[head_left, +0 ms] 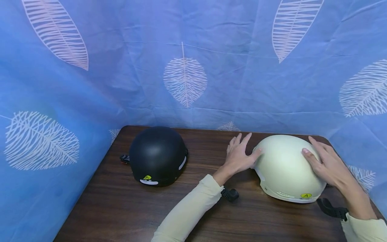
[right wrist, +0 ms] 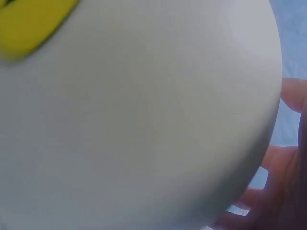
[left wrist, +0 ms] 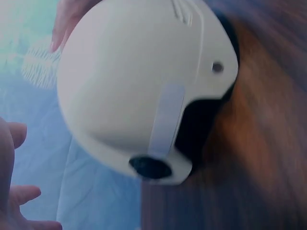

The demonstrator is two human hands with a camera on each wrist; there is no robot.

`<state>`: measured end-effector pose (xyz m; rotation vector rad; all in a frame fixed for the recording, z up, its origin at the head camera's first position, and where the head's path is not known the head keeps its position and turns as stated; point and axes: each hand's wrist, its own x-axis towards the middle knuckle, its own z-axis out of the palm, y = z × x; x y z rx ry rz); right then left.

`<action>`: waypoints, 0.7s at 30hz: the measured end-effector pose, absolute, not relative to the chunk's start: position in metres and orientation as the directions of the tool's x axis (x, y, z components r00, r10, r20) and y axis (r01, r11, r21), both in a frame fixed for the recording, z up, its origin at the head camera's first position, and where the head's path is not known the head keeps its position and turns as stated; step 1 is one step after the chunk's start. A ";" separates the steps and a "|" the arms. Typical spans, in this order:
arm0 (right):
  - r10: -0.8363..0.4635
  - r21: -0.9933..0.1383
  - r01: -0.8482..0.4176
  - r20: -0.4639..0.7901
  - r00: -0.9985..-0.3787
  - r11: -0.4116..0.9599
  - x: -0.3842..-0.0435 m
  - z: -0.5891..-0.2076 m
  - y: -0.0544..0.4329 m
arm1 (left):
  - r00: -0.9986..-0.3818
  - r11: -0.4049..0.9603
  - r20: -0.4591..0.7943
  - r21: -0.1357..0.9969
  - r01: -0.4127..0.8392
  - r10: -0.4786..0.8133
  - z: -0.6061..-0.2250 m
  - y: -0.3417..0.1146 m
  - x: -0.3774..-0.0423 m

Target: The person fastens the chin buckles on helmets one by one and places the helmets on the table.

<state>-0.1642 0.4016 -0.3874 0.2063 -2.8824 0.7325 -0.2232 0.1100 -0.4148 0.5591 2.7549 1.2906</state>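
Observation:
A cream helmet [head_left: 285,164] stands dome up on the right of the table, with a yellow oval sticker low on its front. My right hand [head_left: 331,164] rests along its right side, thumb towards the top of the shell; the right wrist view has those fingers [right wrist: 276,179] at the shell's edge. Left of the helmet is my left hand [head_left: 240,154], its fingers spread and its thumb close to the shell. In the left wrist view that hand's fingers [left wrist: 24,194] are apart from the helmet [left wrist: 129,72]. Whether the thumb touches it I cannot tell.
On the left of the dark wooden table [head_left: 121,208] sits a black helmet [head_left: 158,154] with a similar yellow sticker; a small black buckle [head_left: 124,158] sticks out at its left. Blue cloth [head_left: 145,74] with white leaf prints hangs behind and beside the table.

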 end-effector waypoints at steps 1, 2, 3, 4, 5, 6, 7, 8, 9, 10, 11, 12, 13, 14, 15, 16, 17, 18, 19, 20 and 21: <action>-0.097 -0.458 -0.178 0.196 -0.976 0.871 -0.166 -0.387 0.399 | -0.934 0.590 0.119 0.747 0.308 0.337 -0.413 0.105 -0.225; -0.100 -0.458 -0.185 0.203 -0.974 0.869 -0.168 -0.386 0.396 | -0.934 0.595 0.127 0.741 0.313 0.333 -0.412 0.100 -0.227; -0.101 -0.456 -0.189 0.210 -0.973 0.870 -0.170 -0.384 0.393 | -0.935 0.602 0.138 0.733 0.318 0.326 -0.412 0.096 -0.229; -0.101 -0.453 -0.191 0.215 -0.971 0.871 -0.171 -0.383 0.390 | -0.936 0.605 0.151 0.728 0.323 0.318 -0.411 0.092 -0.230; -0.100 -0.451 -0.191 0.218 -0.971 0.872 -0.173 -0.382 0.387 | -0.937 0.613 0.164 0.719 0.328 0.309 -0.410 0.087 -0.232; -0.100 -0.449 -0.191 0.220 -0.970 0.873 -0.175 -0.381 0.384 | -0.938 0.617 0.174 0.714 0.331 0.301 -0.410 0.083 -0.234; -0.097 -0.451 -0.189 0.221 -0.970 0.872 -0.176 -0.379 0.381 | -0.939 0.625 0.183 0.707 0.331 0.290 -0.409 0.078 -0.236; -0.093 -0.456 -0.189 0.225 -0.970 0.870 -0.178 -0.377 0.377 | -0.941 0.635 0.190 0.698 0.330 0.280 -0.408 0.073 -0.238; -0.089 -0.462 -0.189 0.230 -0.969 0.867 -0.179 -0.376 0.373 | -0.942 0.646 0.197 0.689 0.330 0.272 -0.407 0.068 -0.240; -0.083 -0.471 -0.189 0.235 -0.968 0.862 -0.180 -0.374 0.369 | -0.943 0.659 0.200 0.676 0.330 0.267 -0.406 0.064 -0.241; -0.077 -0.481 -0.188 0.240 -0.968 0.856 -0.182 -0.372 0.365 | -0.944 0.676 0.201 0.661 0.327 0.260 -0.405 0.059 -0.243; -0.072 -0.492 -0.190 0.248 -0.966 0.849 -0.184 -0.371 0.361 | -0.945 0.691 0.202 0.646 0.325 0.256 -0.402 0.053 -0.244; -0.067 -0.501 -0.194 0.260 -0.963 0.843 -0.186 -0.369 0.357 | -0.947 0.710 0.204 0.626 0.321 0.248 -0.400 0.048 -0.246; -0.064 -0.510 -0.201 0.273 -0.960 0.837 -0.188 -0.367 0.352 | -0.949 0.729 0.206 0.608 0.316 0.240 -0.399 0.044 -0.247; -0.062 -0.518 -0.208 0.284 -0.957 0.830 -0.190 -0.366 0.348 | -0.949 0.748 0.211 0.585 0.313 0.233 -0.397 0.039 -0.248; -0.060 -0.525 -0.214 0.295 -0.954 0.824 -0.192 -0.364 0.344 | -0.949 0.768 0.219 0.559 0.311 0.225 -0.395 0.034 -0.249; -0.059 -0.530 -0.220 0.304 -0.951 0.819 -0.194 -0.362 0.339 | -0.949 0.788 0.229 0.533 0.307 0.215 -0.394 0.030 -0.251; -0.061 -0.533 -0.229 0.315 -0.947 0.814 -0.196 -0.360 0.334 | -0.949 0.806 0.240 0.508 0.304 0.206 -0.393 0.026 -0.252; -0.061 -0.536 -0.236 0.323 -0.944 0.810 -0.197 -0.359 0.330 | -0.947 0.824 0.253 0.481 0.300 0.197 -0.393 0.022 -0.253; -0.060 -0.539 -0.241 0.330 -0.942 0.808 -0.199 -0.357 0.325 | -0.947 0.840 0.262 0.457 0.293 0.188 -0.392 0.018 -0.255; -0.057 -0.540 -0.243 0.338 -0.939 0.806 -0.201 -0.356 0.320 | -0.946 0.857 0.272 0.430 0.285 0.178 -0.392 0.015 -0.256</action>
